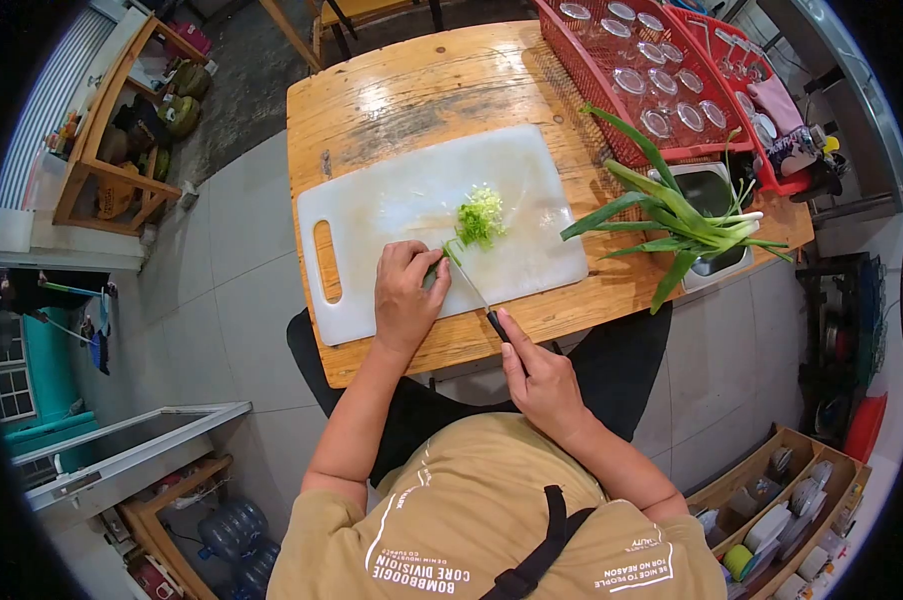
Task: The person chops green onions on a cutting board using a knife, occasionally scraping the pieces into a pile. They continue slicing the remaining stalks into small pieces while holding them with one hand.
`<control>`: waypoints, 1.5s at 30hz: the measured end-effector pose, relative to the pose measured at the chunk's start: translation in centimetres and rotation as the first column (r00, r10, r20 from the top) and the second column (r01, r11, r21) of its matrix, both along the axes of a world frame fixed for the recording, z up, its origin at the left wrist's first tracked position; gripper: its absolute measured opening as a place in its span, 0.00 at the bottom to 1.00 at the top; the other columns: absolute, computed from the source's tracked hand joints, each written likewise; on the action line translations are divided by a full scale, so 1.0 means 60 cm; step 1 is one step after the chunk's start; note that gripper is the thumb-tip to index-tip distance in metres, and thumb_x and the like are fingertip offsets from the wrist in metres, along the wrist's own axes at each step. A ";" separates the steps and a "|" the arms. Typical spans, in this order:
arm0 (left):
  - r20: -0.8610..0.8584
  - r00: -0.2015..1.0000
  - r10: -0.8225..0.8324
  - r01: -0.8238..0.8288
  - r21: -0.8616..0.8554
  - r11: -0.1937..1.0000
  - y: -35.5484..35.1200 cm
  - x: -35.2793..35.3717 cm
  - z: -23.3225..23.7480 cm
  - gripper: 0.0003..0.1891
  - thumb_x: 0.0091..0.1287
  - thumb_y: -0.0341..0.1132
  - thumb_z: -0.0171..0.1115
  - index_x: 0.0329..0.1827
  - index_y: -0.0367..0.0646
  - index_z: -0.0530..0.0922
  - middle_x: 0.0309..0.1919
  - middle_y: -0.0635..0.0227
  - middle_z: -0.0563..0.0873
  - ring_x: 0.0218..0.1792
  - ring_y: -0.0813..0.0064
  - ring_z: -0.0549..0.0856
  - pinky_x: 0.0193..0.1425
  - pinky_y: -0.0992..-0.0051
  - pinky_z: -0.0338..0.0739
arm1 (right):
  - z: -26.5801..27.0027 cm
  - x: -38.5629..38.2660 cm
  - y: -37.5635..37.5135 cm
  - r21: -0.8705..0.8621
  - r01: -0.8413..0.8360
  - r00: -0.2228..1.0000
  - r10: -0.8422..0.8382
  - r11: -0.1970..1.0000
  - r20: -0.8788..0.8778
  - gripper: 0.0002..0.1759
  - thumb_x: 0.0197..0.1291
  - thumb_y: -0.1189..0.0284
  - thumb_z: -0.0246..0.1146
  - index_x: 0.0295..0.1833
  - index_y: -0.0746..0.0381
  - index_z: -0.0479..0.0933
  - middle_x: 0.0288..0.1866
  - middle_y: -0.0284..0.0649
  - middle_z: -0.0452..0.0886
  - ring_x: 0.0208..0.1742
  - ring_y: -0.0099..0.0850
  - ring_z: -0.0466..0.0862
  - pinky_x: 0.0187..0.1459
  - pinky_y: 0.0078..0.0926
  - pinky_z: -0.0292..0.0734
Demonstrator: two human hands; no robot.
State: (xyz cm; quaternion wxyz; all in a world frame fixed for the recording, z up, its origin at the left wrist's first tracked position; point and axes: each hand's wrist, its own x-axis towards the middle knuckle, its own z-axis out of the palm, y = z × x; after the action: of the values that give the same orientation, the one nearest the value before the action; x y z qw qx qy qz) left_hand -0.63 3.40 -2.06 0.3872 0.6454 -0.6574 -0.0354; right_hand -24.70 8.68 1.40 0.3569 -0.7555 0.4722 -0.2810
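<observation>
My left hand (pixel 408 298) is closed on the green onion (pixel 433 272) at the near part of the white cutting board (pixel 372 215). Most of that piece is hidden by my fingers. In my right hand (pixel 547 388) is a knife (pixel 469 281), gripped by its black handle, its blade pointing up and left with the tip beside my left fingertips. A bit of green lies against the blade near the tip. Just beyond it sits a small pile of chopped green onion (pixel 481 217), with a few pale bits scattered around.
A bunch of long green onions (pixel 697 228) lies at the wooden table's (pixel 402 85) right edge, partly over a metal container (pixel 705 190). Behind it stands a red basket (pixel 572 75) of upturned glasses. Another red basket (pixel 794 183) is farther right.
</observation>
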 end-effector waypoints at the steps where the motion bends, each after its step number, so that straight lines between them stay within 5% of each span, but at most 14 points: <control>1: -0.013 1.000 0.002 -0.002 0.001 1.000 0.000 -0.001 0.000 0.06 0.68 0.28 0.78 0.44 0.37 0.90 0.44 0.60 0.87 0.50 0.55 0.85 0.58 0.58 0.81 | 0.000 0.000 0.000 -0.001 -0.001 1.000 0.001 1.000 0.012 0.31 0.82 0.70 0.67 0.87 0.53 0.75 0.30 0.51 0.86 0.28 0.52 0.88 0.33 0.49 0.84; 14: -0.015 1.000 -0.012 0.012 0.001 1.000 -0.003 0.001 -0.002 0.06 0.67 0.26 0.78 0.44 0.37 0.90 0.44 0.59 0.87 0.49 0.55 0.85 0.58 0.58 0.82 | 0.002 0.003 0.004 0.028 -0.010 1.000 0.009 1.000 0.013 0.31 0.82 0.69 0.67 0.87 0.54 0.75 0.28 0.50 0.86 0.27 0.51 0.88 0.33 0.49 0.83; 28: -0.023 0.999 -0.037 0.037 -0.010 0.999 -0.004 0.004 0.004 0.05 0.67 0.24 0.76 0.43 0.35 0.89 0.44 0.58 0.87 0.49 0.54 0.85 0.56 0.58 0.82 | 0.013 0.011 0.008 -0.047 -0.073 0.969 0.060 0.996 -0.239 0.34 0.81 0.69 0.67 0.89 0.57 0.71 0.30 0.46 0.87 0.27 0.44 0.89 0.32 0.46 0.84; 38: -0.052 0.998 -0.033 0.031 -0.036 0.999 0.000 0.005 0.000 0.06 0.67 0.23 0.77 0.44 0.35 0.90 0.44 0.57 0.88 0.49 0.55 0.86 0.54 0.59 0.83 | -0.004 0.015 0.000 -0.171 -0.065 0.976 0.027 0.983 -0.218 0.34 0.82 0.69 0.67 0.89 0.56 0.72 0.32 0.45 0.88 0.30 0.43 0.89 0.33 0.44 0.85; 45: -0.065 0.998 -0.024 0.022 -0.019 1.000 0.001 0.005 -0.004 0.06 0.66 0.23 0.77 0.45 0.35 0.90 0.45 0.56 0.88 0.49 0.55 0.87 0.55 0.59 0.83 | 0.013 0.007 0.005 -0.010 -0.015 0.998 0.015 1.000 -0.053 0.32 0.82 0.69 0.66 0.88 0.54 0.74 0.28 0.50 0.85 0.27 0.51 0.87 0.33 0.50 0.83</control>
State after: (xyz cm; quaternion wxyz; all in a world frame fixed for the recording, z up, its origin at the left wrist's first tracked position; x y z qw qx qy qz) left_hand -0.33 3.45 -2.30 0.4138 0.6328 -0.6522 -0.0548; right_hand -24.31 8.99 2.18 0.3427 -0.7680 0.4742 -0.2607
